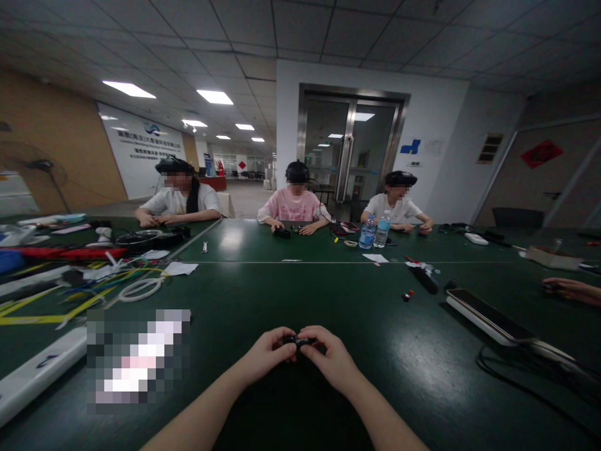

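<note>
Just above the green table (263, 294), my left hand (269, 354) and my right hand (328, 354) meet in front of me. Between their thumbs and fingers they pinch a small black object (300, 342), short and narrow like a little rod. Its kind is too small to make out, and my fingers cover both of its ends. Both hands are closed on it, fingertips almost touching each other.
To the left lie a white power strip (42, 376), a blurred-out bright item (145, 360) and coiled white cable (141, 289). At right are a phone on a white box (491, 319), black cables (521, 376) and a black tube (424, 279). Water bottles (367, 233) stand farther back; several people sit around.
</note>
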Tool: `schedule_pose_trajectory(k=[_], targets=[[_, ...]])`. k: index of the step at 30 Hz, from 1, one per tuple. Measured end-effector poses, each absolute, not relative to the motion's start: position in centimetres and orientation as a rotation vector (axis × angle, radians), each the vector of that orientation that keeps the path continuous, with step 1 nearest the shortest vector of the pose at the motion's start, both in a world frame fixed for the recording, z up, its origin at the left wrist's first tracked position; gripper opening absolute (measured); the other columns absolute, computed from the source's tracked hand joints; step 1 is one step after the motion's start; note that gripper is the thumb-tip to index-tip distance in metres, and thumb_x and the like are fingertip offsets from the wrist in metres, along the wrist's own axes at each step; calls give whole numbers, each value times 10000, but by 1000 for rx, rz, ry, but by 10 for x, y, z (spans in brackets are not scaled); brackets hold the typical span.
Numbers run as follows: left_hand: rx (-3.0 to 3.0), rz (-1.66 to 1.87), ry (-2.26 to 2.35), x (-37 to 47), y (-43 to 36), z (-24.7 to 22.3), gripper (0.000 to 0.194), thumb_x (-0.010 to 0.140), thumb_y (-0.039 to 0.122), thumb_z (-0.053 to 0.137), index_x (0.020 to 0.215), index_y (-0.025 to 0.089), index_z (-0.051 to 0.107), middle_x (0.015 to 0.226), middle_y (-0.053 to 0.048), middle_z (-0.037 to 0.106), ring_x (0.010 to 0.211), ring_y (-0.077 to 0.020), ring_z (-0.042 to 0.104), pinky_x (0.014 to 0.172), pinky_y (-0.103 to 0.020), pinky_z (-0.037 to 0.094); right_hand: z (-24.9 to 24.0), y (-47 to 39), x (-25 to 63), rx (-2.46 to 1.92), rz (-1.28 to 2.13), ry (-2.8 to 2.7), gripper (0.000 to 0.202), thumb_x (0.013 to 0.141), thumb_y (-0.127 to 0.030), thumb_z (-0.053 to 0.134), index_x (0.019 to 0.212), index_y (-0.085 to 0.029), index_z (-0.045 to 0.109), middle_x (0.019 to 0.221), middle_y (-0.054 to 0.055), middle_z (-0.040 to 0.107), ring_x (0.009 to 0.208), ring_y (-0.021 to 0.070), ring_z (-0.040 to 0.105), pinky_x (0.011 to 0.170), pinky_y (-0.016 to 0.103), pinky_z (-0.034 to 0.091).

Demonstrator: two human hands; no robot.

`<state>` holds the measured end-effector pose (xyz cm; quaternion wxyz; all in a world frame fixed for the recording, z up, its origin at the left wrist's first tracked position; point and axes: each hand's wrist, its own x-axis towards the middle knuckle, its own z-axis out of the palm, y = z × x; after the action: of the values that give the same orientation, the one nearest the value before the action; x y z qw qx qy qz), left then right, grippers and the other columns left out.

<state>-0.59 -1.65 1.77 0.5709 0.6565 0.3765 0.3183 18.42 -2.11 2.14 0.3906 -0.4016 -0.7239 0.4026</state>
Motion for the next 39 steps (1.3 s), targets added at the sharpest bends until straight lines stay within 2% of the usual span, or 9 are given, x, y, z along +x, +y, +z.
schedule_pose_trajectory(k=[11,22,39], targets=[[1578,708,916,-7,-16,17,394,783,422,578,1070,157,534,854,-25,598,834,-162,558,771,-299,433,22,-22,185,-1037,1042,-1841,171,775,-279,577,931,-257,642,1046,22,599,963,196,565,811,341,456],[1572,727,939,-6,-15,14,410,761,440,586,1045,151,530,802,-17,600,766,-149,553,713,-279,427,20,-22,183,-1026,1036,-1819,162,762,-303,598,904,-240,647,1019,31,603,925,186,574,785,324,458],[1583,715,913,-7,-15,17,412,770,433,583,1062,145,540,866,-38,603,806,-163,558,754,-311,438,23,-24,184,-1043,1053,-1835,165,773,-240,576,921,-269,640,1042,13,592,944,187,569,798,335,454]])
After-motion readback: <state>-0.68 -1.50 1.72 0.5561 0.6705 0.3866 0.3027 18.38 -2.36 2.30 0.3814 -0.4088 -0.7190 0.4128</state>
